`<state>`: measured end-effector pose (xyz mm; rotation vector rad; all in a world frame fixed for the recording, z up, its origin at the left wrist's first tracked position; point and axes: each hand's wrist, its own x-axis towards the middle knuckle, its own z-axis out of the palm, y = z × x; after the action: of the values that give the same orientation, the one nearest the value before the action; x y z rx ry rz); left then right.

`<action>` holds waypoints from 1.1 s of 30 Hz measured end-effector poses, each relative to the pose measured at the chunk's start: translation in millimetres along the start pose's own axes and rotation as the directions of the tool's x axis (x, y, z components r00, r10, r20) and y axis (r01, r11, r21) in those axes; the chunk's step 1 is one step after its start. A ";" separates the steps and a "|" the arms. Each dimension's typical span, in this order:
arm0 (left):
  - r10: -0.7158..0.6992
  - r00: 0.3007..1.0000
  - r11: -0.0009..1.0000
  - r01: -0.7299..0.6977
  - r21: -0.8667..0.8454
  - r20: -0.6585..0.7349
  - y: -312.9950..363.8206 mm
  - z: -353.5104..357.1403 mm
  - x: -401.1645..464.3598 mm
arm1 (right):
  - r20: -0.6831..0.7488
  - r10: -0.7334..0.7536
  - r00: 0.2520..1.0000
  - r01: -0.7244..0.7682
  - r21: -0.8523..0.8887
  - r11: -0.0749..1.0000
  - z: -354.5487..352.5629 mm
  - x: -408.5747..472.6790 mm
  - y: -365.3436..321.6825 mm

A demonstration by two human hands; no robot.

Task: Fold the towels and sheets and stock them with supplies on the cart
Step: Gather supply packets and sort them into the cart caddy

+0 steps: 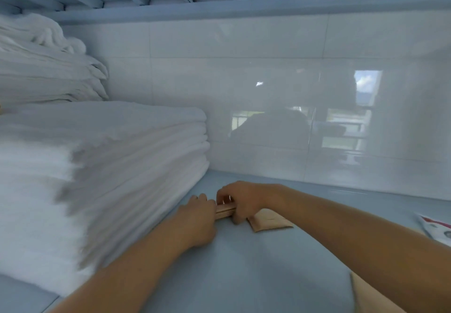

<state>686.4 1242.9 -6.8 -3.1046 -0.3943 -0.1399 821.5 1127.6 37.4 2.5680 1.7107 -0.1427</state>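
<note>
Both hands meet on a shelf, at a small stack of tan paper packets (225, 211), prob. supplies; the stack lies between the two hands, long axis running roughly left-right, just beside the foot of the near towel stack (105, 166). The left hand (195, 222) closes over the stack's left end, fingers curled down on it; the right hand (240, 200) pinches the right end, its fingertips (223, 196) bent over the top edge and thumb below; so each hand has hold of one end and neither is nearer, the stack sits right in the grip. Any coming move looks to turn on that axis: squared up and slid along the shelf (244, 264) or lifted off toward the cart, which isn't in view.

Counts: one held stack, no. of packets in it can't be told; one more tan packet (269, 220) lying flat just right of the right hand, touching or nearly so; a further tan piece (371, 295) at the bottom right edge, partly cut off; one printed leaflet (436, 231) at far right. Two piles of white linen at left: the near folded towel stack, blurred, and a rougher pile (46, 68) behind and above it. Behind all stands a glossy tiled wall (268, 68).
</note>
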 end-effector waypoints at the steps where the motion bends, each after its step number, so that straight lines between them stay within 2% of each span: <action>1: 0.002 1.000 1.000 -0.002 0.005 0.004 1.4 0.7 -0.6 | -0.006 0.019 1.000 -0.018 0.012 1.000 2.0 -5.5 -2.4; 4: 0.042 0.999 0.999 -0.042 -0.030 -0.017 4.6 2.8 -1.8 | -0.058 0.068 0.996 -0.068 -0.011 0.998 10.0 -23.0 -10.2; 9: 0.113 0.987 0.993 -0.108 0.048 -0.118 15.0 3.3 -4.8 | -0.221 0.017 0.975 -0.082 -0.292 0.953 22.3 -58.0 -19.4; 12: 0.174 0.962 0.984 -0.164 0.065 -0.212 27.2 -5.3 -11.8 | -0.321 0.051 0.946 -0.128 -0.223 0.966 22.8 -85.3 -23.4; 16: 0.311 0.889 0.948 -0.317 0.040 -0.335 46.8 -13.5 -27.3 | -0.415 0.094 0.905 -0.167 -0.143 0.975 21.7 -132.9 -25.0; 21: 0.442 0.832 0.890 -0.452 0.051 -0.336 78.2 -9.5 -48.2 | -0.336 0.209 0.919 -0.222 0.000 0.975 38.0 -202.8 -28.3; 28: 0.524 0.812 0.849 -0.522 0.082 -0.256 130.1 -8.1 -58.1 | -0.253 0.402 0.880 -0.380 0.132 0.916 49.6 -293.2 -2.9; 33: 0.546 0.818 0.837 -0.534 0.115 -0.182 166.3 -24.8 -50.9 | -0.122 0.507 0.853 -0.490 0.146 0.860 40.0 -332.5 31.2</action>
<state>676.8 1068.7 13.7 -2.9534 0.4852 -0.4260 721.1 806.6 32.6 3.0784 1.0273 -0.0094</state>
